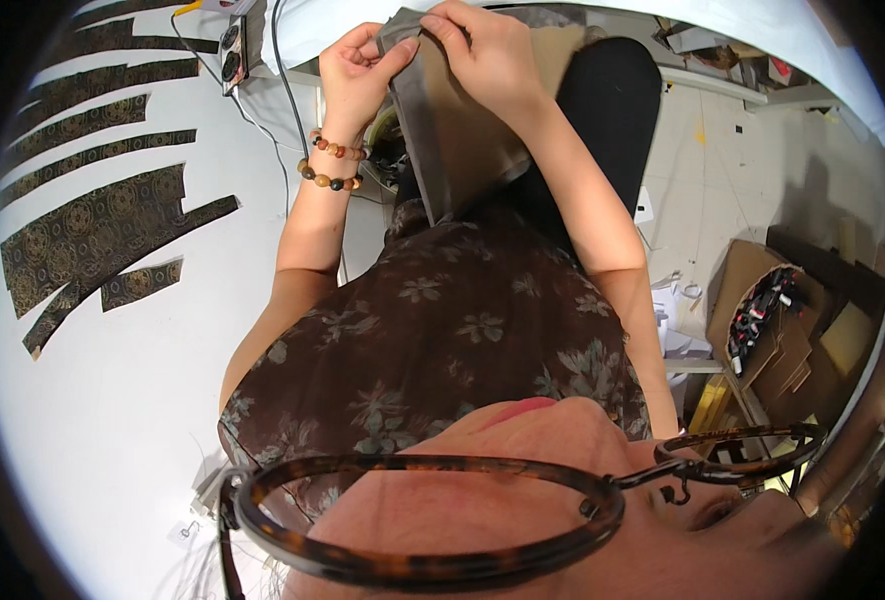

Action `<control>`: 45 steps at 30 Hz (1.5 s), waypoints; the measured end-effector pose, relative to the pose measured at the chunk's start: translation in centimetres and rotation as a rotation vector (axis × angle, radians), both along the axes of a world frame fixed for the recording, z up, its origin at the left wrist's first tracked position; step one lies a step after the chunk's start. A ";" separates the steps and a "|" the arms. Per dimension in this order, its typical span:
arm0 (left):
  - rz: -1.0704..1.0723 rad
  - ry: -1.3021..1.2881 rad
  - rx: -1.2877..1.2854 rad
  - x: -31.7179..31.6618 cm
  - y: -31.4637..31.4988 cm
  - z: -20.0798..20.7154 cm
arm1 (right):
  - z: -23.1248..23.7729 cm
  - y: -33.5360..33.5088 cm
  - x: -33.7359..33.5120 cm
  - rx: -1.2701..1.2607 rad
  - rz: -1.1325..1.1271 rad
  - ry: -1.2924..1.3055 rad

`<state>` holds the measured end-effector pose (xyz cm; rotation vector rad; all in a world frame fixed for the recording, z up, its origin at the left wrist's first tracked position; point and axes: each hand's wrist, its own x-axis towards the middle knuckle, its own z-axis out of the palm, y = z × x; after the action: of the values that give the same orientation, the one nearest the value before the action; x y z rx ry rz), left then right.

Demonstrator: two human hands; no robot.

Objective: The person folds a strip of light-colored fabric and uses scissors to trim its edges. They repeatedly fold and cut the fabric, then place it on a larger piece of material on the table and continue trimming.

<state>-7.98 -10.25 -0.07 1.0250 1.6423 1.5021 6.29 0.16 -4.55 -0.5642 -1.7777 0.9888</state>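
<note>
A sheer, grey-brown piece of fabric (462, 130) hangs from both my hands over my lap, at the top middle of the view. My left hand (352, 85) pinches its upper edge between thumb and fingers. Close beside it, my right hand (492, 60) grips the same edge, its thumb and index finger near a dark folded corner. The fabric's narrow lower end drops toward my dark floral top (442, 310). Beaded bracelets (330, 165) circle my left wrist. The fingertips partly hide the edge being held.
On the white table (142, 400) at left lie several dark, gold-patterned fabric pieces (102, 240). Cables (280, 110) run near a small device (232, 55). Below the hands is a round bin (387, 150). Cardboard and a container of small dark items (762, 315) stand at right.
</note>
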 end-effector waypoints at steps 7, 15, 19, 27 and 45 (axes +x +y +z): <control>-0.018 -0.232 0.133 -2.7 -2.8 0.7 | 4.2 -2.0 -1.7 0.370 -0.109 -0.214; -0.004 -0.288 0.164 -3.5 -1.5 4.5 | 6.8 2.4 4.3 0.481 -0.504 -0.265; 0.029 -0.424 0.208 -7.9 0.7 6.1 | 3.9 5.7 12.1 0.175 -0.789 -0.326; 0.111 -0.634 0.083 -13.3 6.9 -0.2 | 1.7 9.2 12.1 -0.754 -0.331 -0.296; 0.398 -0.681 -0.135 -17.2 9.3 -4.9 | 1.4 22.1 11.2 -0.044 -0.140 -0.928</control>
<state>-25.21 -0.98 -4.99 0.0670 1.4498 1.7071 17.45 22.23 -3.15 -1.3025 -2.4626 0.7006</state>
